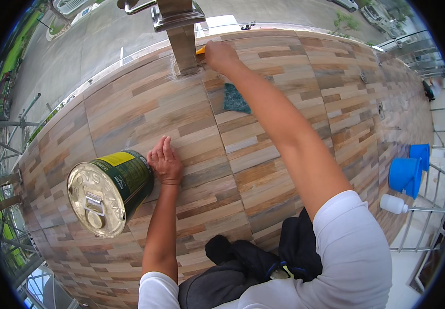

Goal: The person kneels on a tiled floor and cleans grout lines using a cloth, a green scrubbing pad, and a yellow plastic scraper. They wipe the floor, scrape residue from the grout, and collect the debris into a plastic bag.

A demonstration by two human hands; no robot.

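My right hand [220, 57] grips an orange-yellow tool [200, 50] beside the foot of a square stainless-steel post [183, 50]. Most of that tool is hidden by the hand, so its kind is unclear. Around the post's base the tiles show whitish, rough residue. Below my right forearm lies a green scouring pad [236, 98], partly covered by the arm. My left hand [165, 160] rests on the wood-look tiled floor [195, 154], holding nothing. Just left of it stands a dark green metal can [131, 181] with a gold lid and a yellow label, close to the fingers.
Two blue buckets [404, 175] and a white plastic bottle [393, 203] are at the right, near a metal railing [419, 228]. Scaffolding [14, 123] rises beyond the floor's left edge. Past the far edge [129, 61], a paved road lies lower down.
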